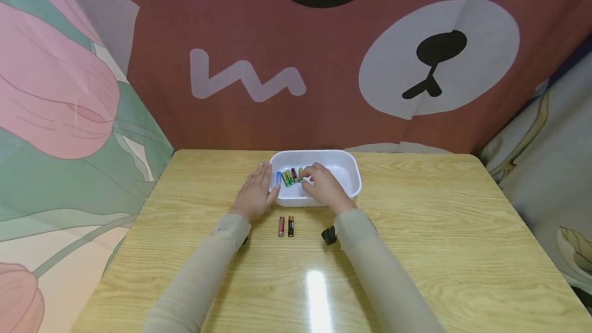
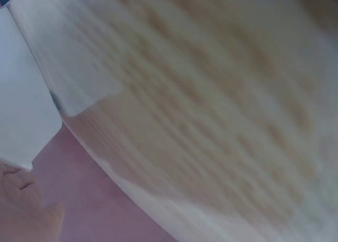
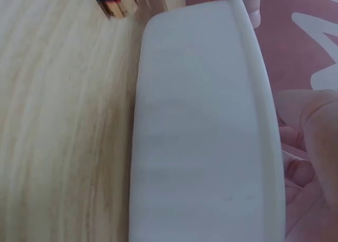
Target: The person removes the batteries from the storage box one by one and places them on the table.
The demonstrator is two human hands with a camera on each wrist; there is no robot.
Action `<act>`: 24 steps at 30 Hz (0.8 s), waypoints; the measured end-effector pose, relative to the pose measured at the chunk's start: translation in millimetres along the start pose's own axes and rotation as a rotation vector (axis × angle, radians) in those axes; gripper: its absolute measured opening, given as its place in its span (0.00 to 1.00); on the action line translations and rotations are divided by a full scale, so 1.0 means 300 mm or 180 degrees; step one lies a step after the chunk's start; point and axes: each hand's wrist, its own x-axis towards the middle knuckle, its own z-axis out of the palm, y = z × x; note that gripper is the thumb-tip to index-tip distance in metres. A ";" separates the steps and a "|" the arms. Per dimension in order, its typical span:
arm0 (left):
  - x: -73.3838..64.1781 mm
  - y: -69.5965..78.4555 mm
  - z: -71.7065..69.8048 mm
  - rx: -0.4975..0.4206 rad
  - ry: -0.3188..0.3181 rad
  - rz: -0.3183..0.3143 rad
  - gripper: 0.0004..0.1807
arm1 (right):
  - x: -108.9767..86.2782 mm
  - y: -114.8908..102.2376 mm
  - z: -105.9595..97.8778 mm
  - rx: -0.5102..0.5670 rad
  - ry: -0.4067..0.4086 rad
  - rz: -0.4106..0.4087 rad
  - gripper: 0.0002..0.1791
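A white plastic tray (image 1: 342, 176) stands near the table's back edge. Inside, a blue battery (image 1: 278, 178) lies by the left wall, then green-yellow batteries (image 1: 287, 178) and a dark red battery (image 1: 294, 174) in a row. My left hand (image 1: 254, 189) rests along the tray's left rim, fingers straight, thumb over the edge. Reaching over the front wall, my right hand (image 1: 324, 186) pinches another green-yellow battery (image 1: 300, 172) at the row's right end. In the right wrist view its curled fingers (image 3: 311, 126) show behind the tray wall; their tips are hidden.
In front of the tray, a red battery (image 1: 281, 226) and a black battery with a copper end (image 1: 291, 226) lie side by side on the wooden table (image 1: 439, 230). A printed curtain (image 1: 324, 112) hangs behind the table's back edge.
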 end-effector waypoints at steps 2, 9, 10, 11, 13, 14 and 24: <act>0.000 -0.002 0.000 0.0004 -0.0004 0.0005 0.41 | 0.015 0.003 0.000 -0.0020 -0.0015 -0.0001 0.15; 0.000 -0.002 0.002 0.0002 0.0059 0.0052 0.40 | 0.069 0.005 0.005 -0.0014 -0.0084 0.0050 0.13; 0.000 -0.001 0.001 -0.0006 0.0069 0.0062 0.40 | 0.074 0.005 0.005 0.0000 -0.0103 0.0070 0.14; -0.001 -0.001 0.001 -0.0015 0.0076 0.0070 0.40 | 0.079 0.006 0.006 0.0024 -0.0121 0.0094 0.14; -0.001 0.000 0.001 -0.0016 0.0087 0.0088 0.40 | 0.088 0.011 0.009 0.0055 -0.0141 0.0111 0.15; 0.000 0.000 0.001 -0.0014 0.0094 0.0089 0.40 | 0.092 0.015 0.010 0.0064 -0.0151 0.0123 0.15; 0.002 -0.009 0.006 -0.0036 0.0067 0.0052 0.41 | 0.116 0.046 0.028 0.0229 -0.0158 0.0365 0.23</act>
